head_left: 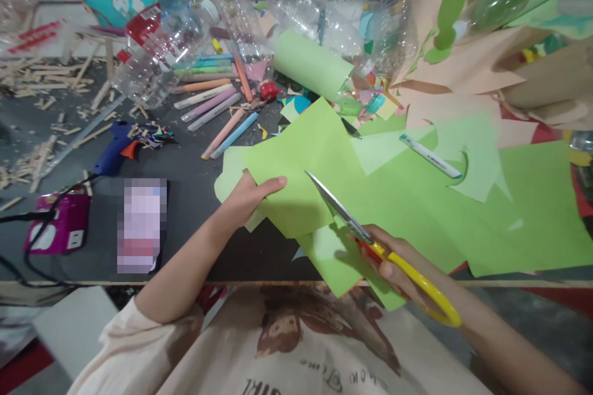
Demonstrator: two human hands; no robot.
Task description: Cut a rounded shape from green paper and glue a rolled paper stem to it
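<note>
My left hand [245, 199] pinches a light green sheet of paper [303, 151] at its left edge, with the thumb on top and the other fingers hidden beneath. My right hand [386, 256] is closed around scissors [419, 278] with yellow and orange handles. Their blades point up and left across the held sheet. Whether the lower blade lies under the paper, I cannot tell. More green sheets [528, 210] spread out to the right, under and beyond my right hand. A white capped pen or cutter [430, 157] rests on them.
A phone [141, 225], a purple box [58, 222] and a blue glue gun [113, 148] with its cable lie left. Pastel markers [213, 105], clear plastic bottles [160, 52] and a green paper-wrapped bottle [312, 65] crowd the back. Wood sticks [41, 77] litter the far left.
</note>
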